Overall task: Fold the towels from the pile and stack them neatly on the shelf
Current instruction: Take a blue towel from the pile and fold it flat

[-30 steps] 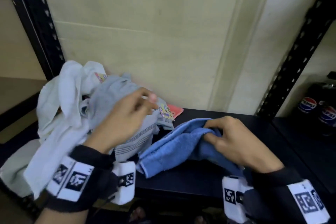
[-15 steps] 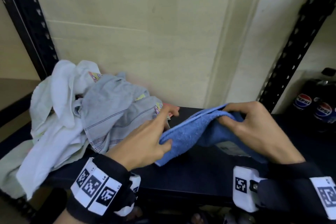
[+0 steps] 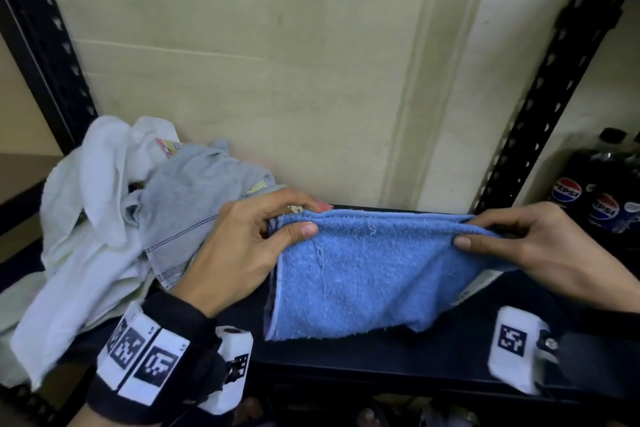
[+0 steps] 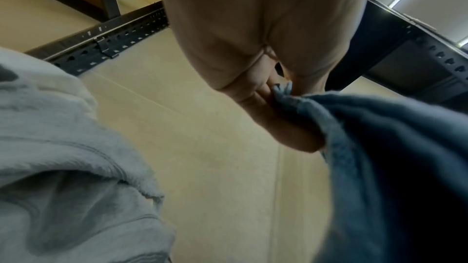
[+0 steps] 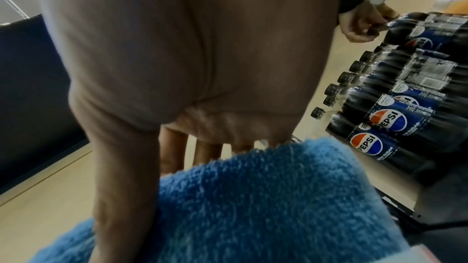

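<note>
A blue terry towel (image 3: 360, 274) hangs stretched between my two hands above the black shelf (image 3: 398, 354). My left hand (image 3: 294, 224) pinches its upper left corner, thumb on the near face. My right hand (image 3: 471, 230) pinches the upper right corner the same way. The left wrist view shows my left hand (image 4: 283, 95) pinching the blue towel (image 4: 395, 163). In the right wrist view the blue towel (image 5: 253, 197) fills the lower part, under my right hand (image 5: 192, 155). A pile of white and grey towels (image 3: 114, 218) lies crumpled at the shelf's left end.
Black perforated uprights stand at the left (image 3: 45, 55) and right (image 3: 554, 76) of the bay, with a pale wall (image 3: 277, 62) behind. Several Pepsi bottles (image 3: 602, 198) stand in the bay to the right, where another person's hand (image 5: 359, 25) touches one.
My left hand left the grey towel in the pile and took the blue towel's left corner. Both hands then drew apart and lifted, spreading the blue towel flat.
</note>
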